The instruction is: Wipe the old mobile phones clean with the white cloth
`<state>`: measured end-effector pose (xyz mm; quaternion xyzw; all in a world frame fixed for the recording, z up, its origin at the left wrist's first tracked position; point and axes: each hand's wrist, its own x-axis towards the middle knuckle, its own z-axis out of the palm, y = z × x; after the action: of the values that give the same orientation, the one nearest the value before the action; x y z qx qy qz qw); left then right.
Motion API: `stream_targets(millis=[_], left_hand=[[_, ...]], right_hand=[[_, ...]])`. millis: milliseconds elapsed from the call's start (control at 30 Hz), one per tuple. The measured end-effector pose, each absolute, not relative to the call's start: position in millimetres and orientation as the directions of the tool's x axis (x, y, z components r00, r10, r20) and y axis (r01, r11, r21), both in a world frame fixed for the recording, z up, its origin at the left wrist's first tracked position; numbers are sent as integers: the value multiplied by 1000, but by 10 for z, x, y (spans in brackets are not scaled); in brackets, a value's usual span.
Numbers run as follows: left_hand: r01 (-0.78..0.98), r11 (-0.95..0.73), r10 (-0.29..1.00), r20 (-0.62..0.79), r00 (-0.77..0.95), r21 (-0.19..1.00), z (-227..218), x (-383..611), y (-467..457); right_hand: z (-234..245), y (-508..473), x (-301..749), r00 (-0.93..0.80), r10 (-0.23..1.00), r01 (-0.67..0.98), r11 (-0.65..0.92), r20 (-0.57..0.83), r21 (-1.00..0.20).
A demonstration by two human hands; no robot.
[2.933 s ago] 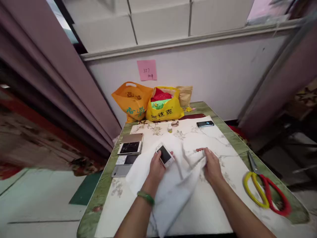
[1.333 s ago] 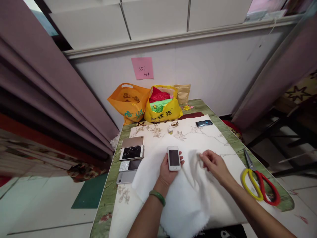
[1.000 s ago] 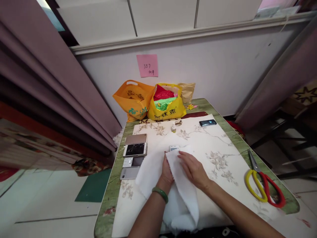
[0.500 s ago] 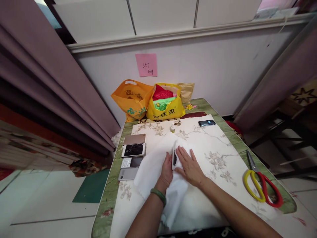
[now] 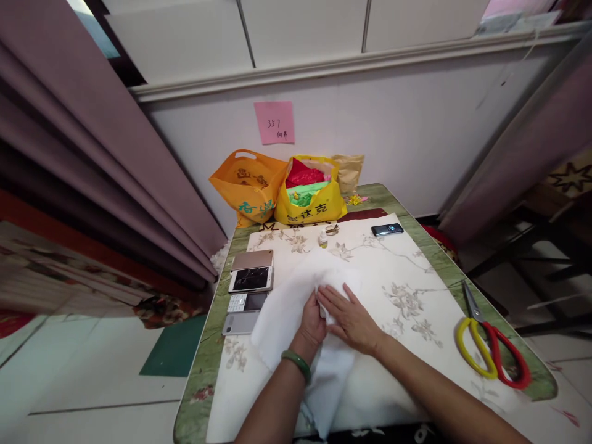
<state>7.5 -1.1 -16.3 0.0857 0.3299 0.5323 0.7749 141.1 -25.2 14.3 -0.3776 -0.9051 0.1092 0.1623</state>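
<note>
In the middle of the table a white cloth (image 5: 289, 305) is spread, with part of it folded up over my left hand. My left hand (image 5: 312, 324), wearing a green bangle (image 5: 296, 365), is closed around a white-edged phone that the cloth now hides. Against the cloth over that phone lies my right hand (image 5: 349, 317), its fingers stretched out flat. Left of the cloth, in a column, are a gold phone (image 5: 252, 259), a white phone with a cracked dark screen (image 5: 251, 279), a white keypad phone (image 5: 247, 301) and a silver phone (image 5: 241, 323).
Scissors (image 5: 490, 345) with yellow and red handles rest at the right edge. A black phone (image 5: 387, 229), a small bottle (image 5: 322, 239) and a small metal object (image 5: 332, 229) lie farther back. Behind them stand an orange bag (image 5: 250, 185), a yellow bag (image 5: 312, 206) and a brown pouch (image 5: 349, 172).
My right hand has slid slightly left and up with the cloth, toward my left fingers. The phone's edge and dark part, visible before, are now covered.
</note>
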Motion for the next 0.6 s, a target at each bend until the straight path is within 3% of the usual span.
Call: stream_targets(millis=[100,333,600], left_hand=[[-762,422,884,-409,225,492,-136,82,-4],[-804,482,859,-369,355,348,-17,84,13],[-810,505,847,-351,399,297,-31,44,-6]], right_hand=[[92,-171,1410,-565,789,713,614,241,-339],[-86,-521,1794,-408,835,678,548,370,-490],[23,-706,2285,-284,926,761,375,247,-529]])
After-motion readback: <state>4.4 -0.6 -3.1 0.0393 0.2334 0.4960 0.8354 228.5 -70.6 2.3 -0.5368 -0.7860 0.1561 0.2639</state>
